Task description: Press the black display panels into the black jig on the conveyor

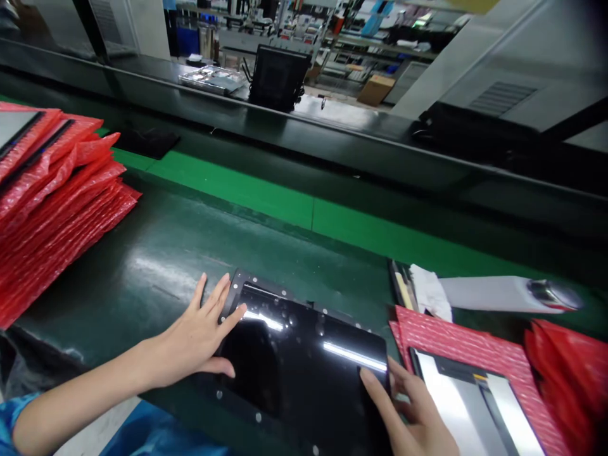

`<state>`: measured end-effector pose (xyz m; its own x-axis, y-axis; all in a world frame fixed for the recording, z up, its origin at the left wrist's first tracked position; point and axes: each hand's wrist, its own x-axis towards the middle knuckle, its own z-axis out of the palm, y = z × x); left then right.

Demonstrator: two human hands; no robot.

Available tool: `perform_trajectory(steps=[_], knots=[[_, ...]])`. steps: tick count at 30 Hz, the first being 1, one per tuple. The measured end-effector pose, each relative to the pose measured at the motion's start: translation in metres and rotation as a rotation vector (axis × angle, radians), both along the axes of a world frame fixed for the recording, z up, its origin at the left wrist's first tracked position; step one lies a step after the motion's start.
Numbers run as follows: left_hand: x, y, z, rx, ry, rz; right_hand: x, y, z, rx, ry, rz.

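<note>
Dark green tabletop (166, 244) across the lower view, with a stack of red bubble-wrap sleeves (71, 215) at ten to eleven o'clock from the left hand (209, 339) and a silver-backed panel (470, 405) on red bubble wrap (460, 335) at three o'clock from the right hand (411, 411). Between both hands, glossy side up, black display panel (308, 361), over a black base plate (239, 405) showing past the far and left edges. Long axis seemingly from ten to four o'clock, though partly cut off by the lower frame. From the left hand, display panel at three to four o'clock; from the right, at nine to ten; both in contact, so neither clearly nearer. Left forearm in from eight o'clock, palm down, fingers spread, index fingertip on the panel's left end, others at the plate's corner: grip open, perhaps just steadying. Right hand in from five o'clock, thumb on the glossy face, fingers curled at the right edge: grip apparently closed on that edge, firmness impossible to judge. Smallest, pale round studs (259, 417) along the base plate.
</note>
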<state>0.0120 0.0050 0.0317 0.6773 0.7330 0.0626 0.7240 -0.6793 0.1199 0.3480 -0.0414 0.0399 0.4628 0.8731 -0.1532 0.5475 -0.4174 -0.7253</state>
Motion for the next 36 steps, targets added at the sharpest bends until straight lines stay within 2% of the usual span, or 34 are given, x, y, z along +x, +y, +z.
perform_trajectory(steps=[4,8,13,17,22,26,31,36], knots=[[0.004,0.001,-0.006,0.073,0.045,0.002,0.018,0.001,-0.010,-0.008,-0.174,0.191],[0.006,0.001,-0.011,0.145,0.061,0.008,0.025,0.005,-0.011,-0.029,-0.261,0.268],[0.005,0.002,-0.012,0.164,0.080,0.009,0.039,0.011,-0.006,0.001,-0.313,0.370],[0.003,0.001,-0.012,0.182,0.095,-0.003,0.058,0.021,0.006,0.027,-0.312,0.447],[0.004,-0.003,-0.018,0.191,-0.038,0.056,0.078,0.046,0.022,-0.044,-0.138,0.562],[0.013,0.004,-0.021,0.240,-0.040,0.115,0.085,0.076,0.014,-0.141,-0.062,0.599],[0.027,0.019,-0.017,0.268,0.002,0.178,0.082,0.108,0.001,-0.282,0.006,0.663],[0.026,0.021,-0.028,0.208,-0.037,0.191,0.082,0.132,0.006,-0.424,0.003,0.804]])
